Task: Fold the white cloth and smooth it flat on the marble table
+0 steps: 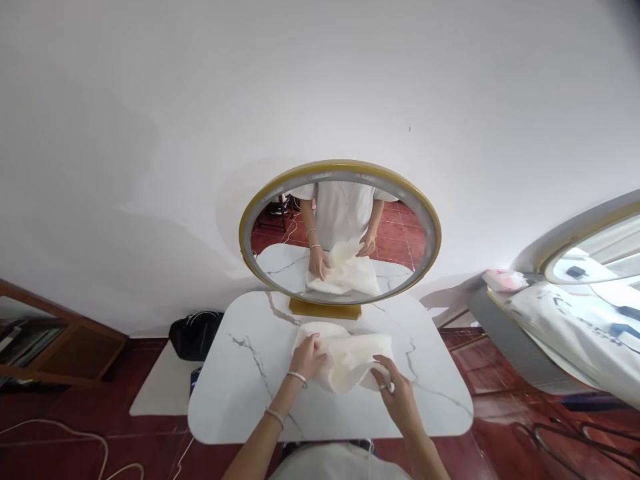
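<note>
A soft cream-white cloth point(350, 357) lies loosely folded on the marble-patterned white table point(240, 400). My left hand point(309, 359), slightly blurred, rests on the cloth's left part with its fingers apart. At the right end, my right hand point(395, 390) has its thumb and fingers closed around the cloth's front edge, which is lifted and curls upward. The cloth's exact kind does not show. Both hands and the cloth appear again in the round gold-framed mirror point(340, 161) behind them.
The mirror's gold base point(325, 309) stands at the table's back edge, near the wall. On the right is another table point(530, 340) with a second mirror point(555, 257), a pink-white packet point(505, 280) and white fabric point(555, 313). A black bag point(196, 335) sits at the left.
</note>
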The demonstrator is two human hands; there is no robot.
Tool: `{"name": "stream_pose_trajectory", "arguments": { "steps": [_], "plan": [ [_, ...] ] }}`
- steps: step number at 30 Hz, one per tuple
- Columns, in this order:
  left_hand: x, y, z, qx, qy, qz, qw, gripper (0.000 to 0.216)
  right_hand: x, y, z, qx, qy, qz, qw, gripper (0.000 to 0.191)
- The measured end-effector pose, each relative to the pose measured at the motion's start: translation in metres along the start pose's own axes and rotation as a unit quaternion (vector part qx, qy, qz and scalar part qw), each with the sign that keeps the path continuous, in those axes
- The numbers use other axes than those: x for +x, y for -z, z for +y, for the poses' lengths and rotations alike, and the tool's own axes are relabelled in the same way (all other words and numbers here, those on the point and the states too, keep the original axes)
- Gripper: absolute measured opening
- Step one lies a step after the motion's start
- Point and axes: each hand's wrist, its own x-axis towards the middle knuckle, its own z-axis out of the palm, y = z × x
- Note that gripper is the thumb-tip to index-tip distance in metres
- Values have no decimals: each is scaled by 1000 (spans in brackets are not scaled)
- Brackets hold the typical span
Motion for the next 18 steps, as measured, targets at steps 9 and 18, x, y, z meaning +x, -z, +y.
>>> {"name": "stream_pose_trajectory", "arguments": {
  "steps": [9, 18],
  "plan": [
    [-69, 50, -20, -73, -13, 62, 995, 37, -22, 26, 6, -76, -72, 37, 994, 32],
    [-137, 55, -57, -18, -40, 11, 999, 26, -56, 5, -9, -59, -163, -91, 981, 30]
  ]
}}
